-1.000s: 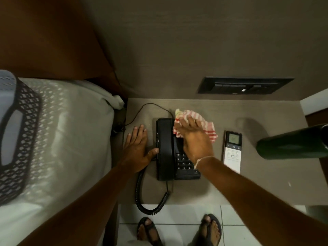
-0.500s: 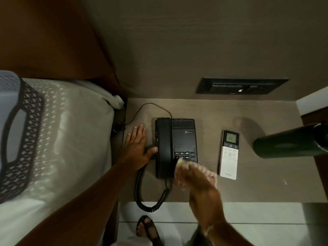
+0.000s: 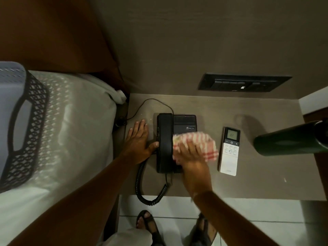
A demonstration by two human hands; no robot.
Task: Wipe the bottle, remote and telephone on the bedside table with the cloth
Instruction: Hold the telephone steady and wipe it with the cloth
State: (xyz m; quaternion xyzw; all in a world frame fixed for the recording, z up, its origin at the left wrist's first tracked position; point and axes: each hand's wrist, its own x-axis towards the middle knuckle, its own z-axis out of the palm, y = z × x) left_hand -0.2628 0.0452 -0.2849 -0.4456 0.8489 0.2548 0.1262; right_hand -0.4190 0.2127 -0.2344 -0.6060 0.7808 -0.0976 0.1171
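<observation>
A black telephone [image 3: 184, 122] with its handset on the left sits on the brown bedside table [image 3: 266, 181]. My left hand [image 3: 138, 141] lies flat on the table beside it, thumb touching the handset's side. My right hand [image 3: 192, 163] presses a red-and-white checked cloth [image 3: 197, 141] onto the phone's keypad, hiding the keys. A white remote [image 3: 229, 151] with a small screen lies to the right of the phone. A dark green bottle [image 3: 287, 141] stands at the table's right edge.
A bed with white bedding [image 3: 74, 139] and a black mesh basket [image 3: 26, 132] lies to the left. The coiled phone cord [image 3: 150, 197] hangs over the table's front edge. A dark switch panel [image 3: 243, 82] is on the wall behind. My sandalled feet [image 3: 147, 224] stand on the tiled floor.
My right hand drew the cloth down the phone's body to its front edge, then moved back up onto the keypad. The left hand has stayed beside the handset.
</observation>
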